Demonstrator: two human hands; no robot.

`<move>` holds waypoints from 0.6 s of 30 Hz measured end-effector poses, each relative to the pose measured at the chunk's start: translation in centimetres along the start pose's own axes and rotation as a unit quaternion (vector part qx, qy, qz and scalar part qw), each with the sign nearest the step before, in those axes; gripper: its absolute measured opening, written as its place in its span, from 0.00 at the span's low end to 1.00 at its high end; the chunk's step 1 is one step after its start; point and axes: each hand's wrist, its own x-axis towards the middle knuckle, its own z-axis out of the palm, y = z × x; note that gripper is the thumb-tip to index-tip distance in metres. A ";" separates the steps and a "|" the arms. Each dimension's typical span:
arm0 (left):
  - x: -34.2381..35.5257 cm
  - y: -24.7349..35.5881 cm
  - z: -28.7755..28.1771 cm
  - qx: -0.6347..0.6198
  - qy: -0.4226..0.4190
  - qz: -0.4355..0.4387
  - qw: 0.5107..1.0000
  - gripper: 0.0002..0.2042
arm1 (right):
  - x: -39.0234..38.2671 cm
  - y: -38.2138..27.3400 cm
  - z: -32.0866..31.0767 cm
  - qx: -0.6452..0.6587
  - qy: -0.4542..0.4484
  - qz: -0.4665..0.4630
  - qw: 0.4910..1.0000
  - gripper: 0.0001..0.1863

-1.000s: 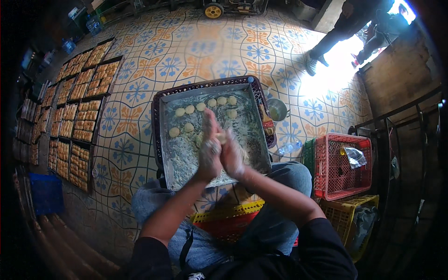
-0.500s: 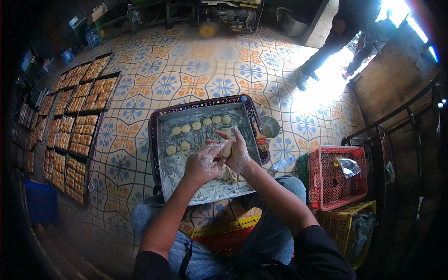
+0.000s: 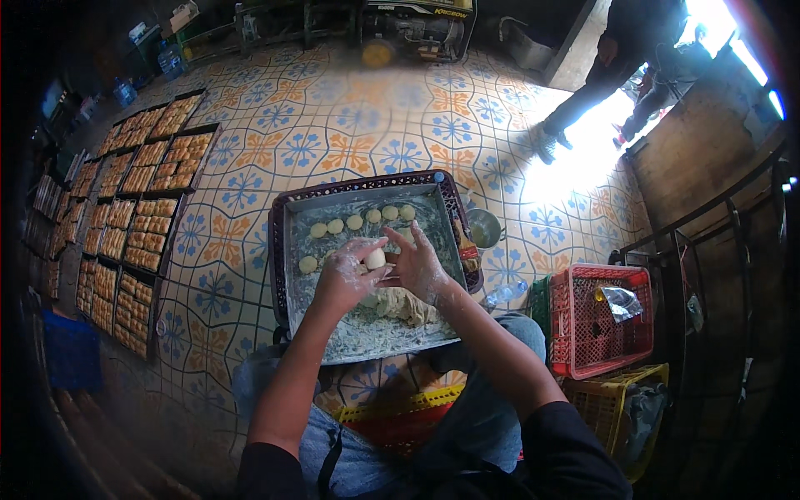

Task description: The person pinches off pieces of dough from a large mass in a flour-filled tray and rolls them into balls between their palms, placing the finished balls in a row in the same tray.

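A small, smooth dough ball (image 3: 376,259) sits in the fingers of my left hand (image 3: 343,273), which is curled around it. Close by on its right, my right hand (image 3: 422,267) is spread, its fingertips near the ball; whether they touch it I cannot tell. Both hands are dusted with flour. Below them is a floured metal tray (image 3: 367,350), with a loose lump of dough (image 3: 406,307) in its near part. Several round dough balls (image 3: 354,222) lie in a row toward the far side. Another dough ball (image 3: 308,264) lies nearer the left wall, and my left hand partly covers the spot beside it.
The tray rests on a dark plastic crate (image 3: 279,225). To the right are a brush (image 3: 467,250), a metal pot (image 3: 485,227), a red crate (image 3: 575,358) and a yellow crate (image 3: 596,408). Trays of baked pieces (image 3: 150,237) cover the left floor. A person (image 3: 596,79) stands far right.
My hands have come apart, showing the dough ball that was pressed between them. My left hand has shifted slightly left with it, and my right hand's fingers have spread.
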 end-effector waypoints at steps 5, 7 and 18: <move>-0.2 0.8 0.1 -0.134 0.021 0.003 0.991 0.20 | 0.1 0.1 0.3 -0.011 0.089 -0.028 0.996 0.49; -0.2 0.8 0.3 -0.142 0.013 0.003 0.990 0.20 | 0.0 0.1 0.4 0.000 0.104 -0.035 0.994 0.49; -0.7 0.0 0.7 -0.205 0.002 0.012 0.979 0.14 | 0.3 0.5 0.7 -0.014 0.046 -0.035 0.998 0.49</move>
